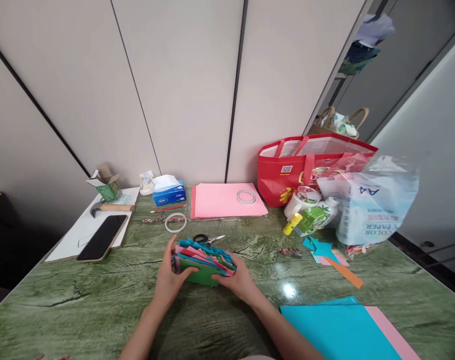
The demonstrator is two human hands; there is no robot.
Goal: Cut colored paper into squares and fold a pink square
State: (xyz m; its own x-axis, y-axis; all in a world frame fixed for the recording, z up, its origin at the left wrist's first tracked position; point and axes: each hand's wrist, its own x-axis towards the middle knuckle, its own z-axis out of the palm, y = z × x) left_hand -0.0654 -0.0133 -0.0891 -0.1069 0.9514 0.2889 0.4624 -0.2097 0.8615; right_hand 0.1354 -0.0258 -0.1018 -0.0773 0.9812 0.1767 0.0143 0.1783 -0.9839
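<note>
Both my hands hold a stack of folded coloured paper pieces in green, pink, red and teal, just above the green marble table. My left hand grips the stack's left end, thumb on the green front sheet. My right hand clasps the right end with its fingers curled under. Black-handled scissors lie just behind the stack.
Pink paper sheets with a tape ring lie at the back; another tape ring, pencil, tissue box, phone and hammer sit at left. A red bag, jar, glue stick, paper pack and scraps are right. Teal and pink sheets lie near right.
</note>
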